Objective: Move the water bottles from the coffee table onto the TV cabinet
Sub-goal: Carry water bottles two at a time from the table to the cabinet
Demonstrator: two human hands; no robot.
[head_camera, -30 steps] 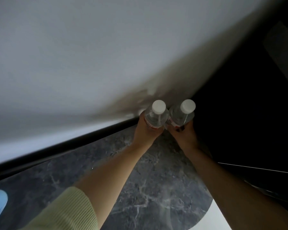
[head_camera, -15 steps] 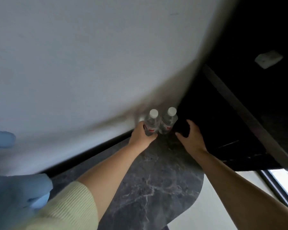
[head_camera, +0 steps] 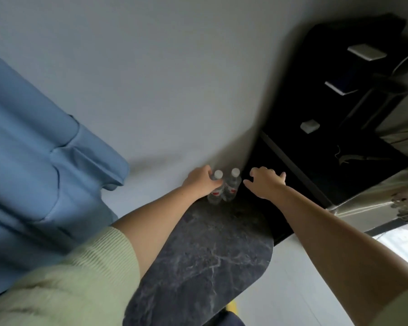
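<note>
Two water bottles (head_camera: 224,188) stand upright, touching, at the far end of the dark marble cabinet top (head_camera: 205,260) against the wall; the left hand (head_camera: 201,182) grips the left one, seemingly steadying it, while the right hand (head_camera: 265,184) hovers beside them, fingers spread, holding nothing.

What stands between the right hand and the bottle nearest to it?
Nothing visible. The right hand is open beside the right bottle, with only a narrow bare gap over the dark marble top between them. The left hand grips the left bottle on the far side.
</note>
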